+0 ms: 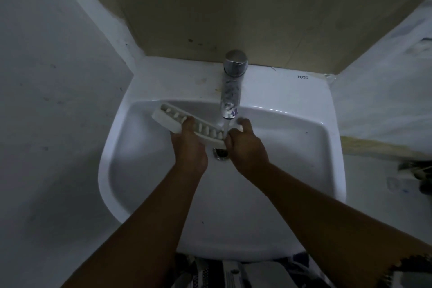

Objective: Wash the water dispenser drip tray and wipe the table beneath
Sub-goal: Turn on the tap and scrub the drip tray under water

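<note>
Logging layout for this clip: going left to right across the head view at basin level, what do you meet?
The white ceramic sink's left rim → left hand → round metal drain → right hand → sink's right rim. The white slotted plastic drip tray, gripped by both hands, spans them, so it is left out.

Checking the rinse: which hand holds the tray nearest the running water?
The right hand, at the tray end under the tap; the left hand grips the tray's middle, clear of the water.

Head camera looks steeply down, close over sink (332, 147) (single wide-angle view).
</note>
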The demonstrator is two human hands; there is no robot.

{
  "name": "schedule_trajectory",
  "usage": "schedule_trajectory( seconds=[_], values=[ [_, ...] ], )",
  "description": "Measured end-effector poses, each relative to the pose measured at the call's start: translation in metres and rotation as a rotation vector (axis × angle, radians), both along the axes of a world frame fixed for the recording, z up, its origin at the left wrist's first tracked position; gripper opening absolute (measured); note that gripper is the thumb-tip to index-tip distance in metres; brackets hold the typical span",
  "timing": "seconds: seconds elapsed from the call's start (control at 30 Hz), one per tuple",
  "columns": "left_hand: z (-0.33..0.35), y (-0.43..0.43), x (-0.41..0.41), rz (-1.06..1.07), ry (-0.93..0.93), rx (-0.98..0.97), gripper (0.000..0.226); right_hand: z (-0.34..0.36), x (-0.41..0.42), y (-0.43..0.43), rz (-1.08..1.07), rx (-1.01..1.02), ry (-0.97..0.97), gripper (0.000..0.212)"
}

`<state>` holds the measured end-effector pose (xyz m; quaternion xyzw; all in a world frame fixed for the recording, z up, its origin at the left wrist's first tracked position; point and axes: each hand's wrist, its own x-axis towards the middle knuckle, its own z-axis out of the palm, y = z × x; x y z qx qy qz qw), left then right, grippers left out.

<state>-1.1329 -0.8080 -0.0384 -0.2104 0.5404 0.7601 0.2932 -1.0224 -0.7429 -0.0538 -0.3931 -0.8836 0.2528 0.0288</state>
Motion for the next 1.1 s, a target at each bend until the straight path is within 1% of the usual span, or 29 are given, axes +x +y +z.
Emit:
schedule_trajectory(
  seconds=[0.03, 0.1, 0.13, 0.2, 0.23, 0.3, 0.4, 0.47, 0.5, 0.53, 0.57, 0.63, 0.67, 0.73, 0.77, 0.8, 0.83, 0.87, 0.9, 0.97, 1.03, 1.1],
  values=[
    [0.001, 0.001, 0.001, 0.008, -0.023, 0.002, 0.037, 0.001, 0.003, -0.002, 0.000, 0.058, 0.016, 0.032],
    [0.001, 0.001, 0.004, 0.007, -0.050, -0.018, 0.037, 0.003, 0.006, -0.005, 0.008, 0.097, 0.046, 0.026],
    [0.000, 0.000, 0.005, -0.014, -0.051, -0.045, 0.037, 0.005, 0.006, -0.007, 0.007, 0.078, 0.058, 0.025],
    [-0.007, -0.003, 0.007, -0.086, -0.062, -0.117, 0.038, 0.006, 0.004, -0.007, -0.033, 0.016, 0.101, 0.033],
    [-0.010, -0.005, 0.007, -0.122, -0.098, -0.128, 0.043, 0.005, 0.004, -0.006, -0.047, -0.014, 0.132, 0.035],
    [-0.009, -0.006, 0.005, -0.204, -0.234, -0.056, 0.058, 0.006, 0.001, -0.006, 0.002, -0.064, 0.172, 0.036],
    [-0.002, -0.006, 0.004, -0.319, -0.426, 0.046, 0.079, 0.015, 0.003, -0.006, 0.132, -0.190, 0.050, 0.043],
    [0.002, -0.004, 0.004, -0.384, -0.477, 0.094, 0.090, 0.022, 0.007, -0.001, 0.170, -0.146, 0.049, 0.050],
    [0.002, -0.005, 0.004, -0.402, -0.508, 0.122, 0.096, 0.025, 0.009, 0.003, 0.165, -0.129, 0.077, 0.053],
    [0.002, -0.006, 0.005, -0.397, -0.533, 0.145, 0.098, 0.029, 0.010, 0.009, 0.121, -0.163, 0.110, 0.056],
    [0.001, -0.008, 0.005, -0.391, -0.521, 0.134, 0.093, 0.034, 0.010, 0.015, 0.031, -0.282, 0.137, 0.060],
    [-0.002, -0.011, 0.003, -0.408, -0.432, 0.097, 0.078, 0.049, 0.010, 0.026, -0.173, -0.644, 0.152, 0.064],
    [-0.003, -0.012, 0.003, -0.432, -0.382, 0.116, 0.077, 0.055, 0.010, 0.031, -0.225, -0.815, 0.135, 0.063],
    [-0.007, -0.011, 0.004, -0.425, -0.322, 0.162, 0.079, 0.063, 0.013, 0.037, -0.236, -1.104, 0.087, 0.062],
    [-0.004, -0.011, 0.006, -0.395, -0.313, 0.180, 0.074, 0.064, 0.015, 0.039, -0.236, -1.193, 0.076, 0.064],
    [-0.003, -0.010, 0.007, -0.361, -0.308, 0.203, 0.063, 0.063, 0.016, 0.039, -0.250, -1.229, 0.072, 0.063],
    [-0.004, -0.007, 0.008, -0.325, -0.307, 0.214, 0.051, 0.059, 0.017, 0.040, -0.280, -1.213, 0.076, 0.059],
    [-0.004, -0.005, 0.009, -0.288, -0.317, 0.216, 0.041, 0.054, 0.017, 0.039, -0.325, -1.148, 0.072, 0.056],
    [-0.004, -0.003, 0.010, -0.267, -0.325, 0.193, 0.037, 0.047, 0.016, 0.040, -0.365, -1.042, 0.043, 0.054],
    [-0.002, 0.000, 0.013, -0.230, -0.335, 0.134, 0.040, 0.036, 0.013, 0.038, -0.363, -0.812, -0.022, 0.052],
    [-0.007, 0.001, 0.015, -0.188, -0.324, 0.053, 0.039, 0.032, 0.008, 0.032, -0.241, -0.636, -0.054, 0.048],
    [-0.010, 0.004, 0.018, -0.201, -0.315, 0.016, 0.038, 0.035, 0.003, 0.023, -0.174, -0.513, -0.064, 0.053]
  ],
)
